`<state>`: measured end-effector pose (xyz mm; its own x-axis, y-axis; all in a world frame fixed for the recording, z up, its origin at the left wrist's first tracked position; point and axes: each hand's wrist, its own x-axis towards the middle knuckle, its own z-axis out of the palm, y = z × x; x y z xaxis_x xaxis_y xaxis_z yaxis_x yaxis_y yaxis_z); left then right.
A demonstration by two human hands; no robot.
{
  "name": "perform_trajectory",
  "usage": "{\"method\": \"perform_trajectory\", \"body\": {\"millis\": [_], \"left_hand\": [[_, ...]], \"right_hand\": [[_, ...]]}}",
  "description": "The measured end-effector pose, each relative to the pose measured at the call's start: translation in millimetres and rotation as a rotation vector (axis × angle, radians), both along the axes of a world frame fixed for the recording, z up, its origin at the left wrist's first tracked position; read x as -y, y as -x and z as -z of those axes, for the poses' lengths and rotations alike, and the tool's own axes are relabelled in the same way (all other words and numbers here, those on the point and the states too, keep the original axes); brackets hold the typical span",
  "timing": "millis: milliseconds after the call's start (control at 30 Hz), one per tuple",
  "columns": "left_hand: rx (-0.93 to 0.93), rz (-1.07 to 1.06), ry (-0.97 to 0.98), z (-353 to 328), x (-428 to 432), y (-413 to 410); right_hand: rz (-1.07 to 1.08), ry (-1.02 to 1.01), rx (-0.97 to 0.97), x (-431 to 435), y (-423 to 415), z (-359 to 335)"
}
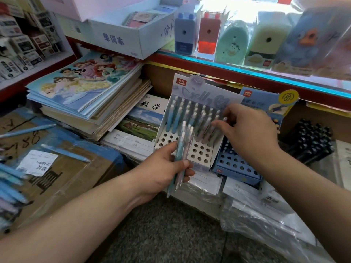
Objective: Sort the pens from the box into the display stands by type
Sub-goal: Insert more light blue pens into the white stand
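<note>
Several pens sit clenched in the left hand as stock; at two o'clock the right hand reaches the stand, grip unclear.

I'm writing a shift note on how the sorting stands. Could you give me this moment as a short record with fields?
left hand: holds a bundle of pens, teal and pink, in front of the white stand
right hand: over the white stand, fingertips at the pink pens in its right rows; whether it pinches one cannot be told
white stand: back rows filled, front holes empty
blue stand: right of the white one, visible holes empty
loose pens: blue, lying on the cardboard box at left
</note>
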<state>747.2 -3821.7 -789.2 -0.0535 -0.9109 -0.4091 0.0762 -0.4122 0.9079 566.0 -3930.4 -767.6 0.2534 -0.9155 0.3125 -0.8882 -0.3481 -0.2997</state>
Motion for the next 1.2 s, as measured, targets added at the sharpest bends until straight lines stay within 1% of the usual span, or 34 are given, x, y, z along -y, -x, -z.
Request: {"method": "perform_trajectory", "body": {"millis": [100,200,267,667,700,767,800,833,900,933,967,1100,1200], "left_hand": [[-0.001,-0.011,0.000,-1,0,-1],[-0.006,-0.015,0.005,-1,1,-1],[-0.006,-0.013,0.006,-2,1,-2],[0.004,-0.018,-0.001,0,-1,-3],[0.003,-0.016,0.002,-1,-2,-4],[0.002,-0.007,0.011,-4,-3,-6],[-0.002,0.000,0.017,-5,-3,-6],[-0.008,0.008,0.022,-6,-4,-7],[-0.024,0.035,0.031,-9,-7,-9],[-0.036,0.049,0.033,-10,-9,-10],[-0.049,0.059,0.033,-11,-10,-12],[-0.056,0.057,0.040,-15,-16,-22],[-0.034,0.075,0.049,-17,-21,-29]], "right_hand": [[0.000,0.003,-0.019,-1,0,-1],[-0.011,-0.058,0.067,-1,4,-4],[-0.022,-0.091,0.086,-3,6,-6],[-0.004,0.020,-0.183,2,2,-3],[-0.012,0.044,-0.172,-2,1,-5],[-0.070,0.066,-0.042,-11,-3,-9],[-0.110,0.000,0.069,-16,-6,-10],[-0.141,-0.132,0.190,-20,-10,-11],[-0.163,-0.490,0.418,-27,-22,-10],[-0.157,-0.624,0.505,-28,-27,-9],[-0.149,-0.705,0.568,-29,-31,-8],[-0.120,-0.813,0.710,-30,-41,-7],[-0.124,-0.919,0.860,-31,-47,-6]]}}
